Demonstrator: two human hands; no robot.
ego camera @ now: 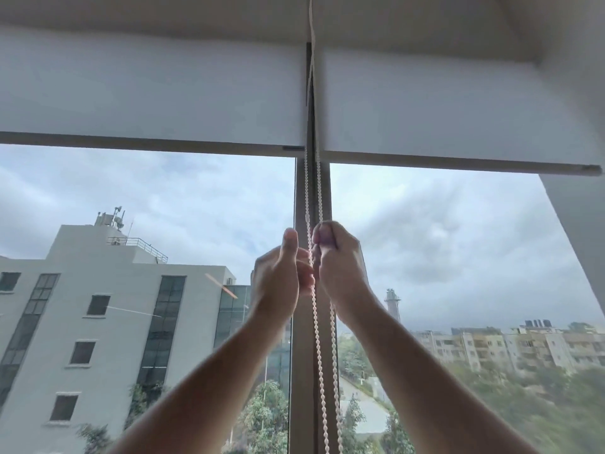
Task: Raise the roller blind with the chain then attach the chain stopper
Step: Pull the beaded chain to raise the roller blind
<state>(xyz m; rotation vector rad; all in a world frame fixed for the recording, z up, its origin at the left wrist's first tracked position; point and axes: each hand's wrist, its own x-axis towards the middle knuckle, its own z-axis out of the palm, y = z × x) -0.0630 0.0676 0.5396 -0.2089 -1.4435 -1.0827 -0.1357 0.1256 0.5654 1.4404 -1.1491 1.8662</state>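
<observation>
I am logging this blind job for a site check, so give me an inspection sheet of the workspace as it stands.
Surface: no work surface; window mullion behind the chain.
Job's things: left blind and right blind both raised about a third of the way up the view; bead chain hangs in two strands; chain stopper not seen.
Clutter: nothing seen.
Grippers: left hand and right hand both closed on the chain.
Cables: nothing seen.
Surroundings: grey building, cloudy sky, trees.

matt white cloth blind [147, 90], beaded plastic chain [317, 326], glossy glass window [442, 240]
</observation>
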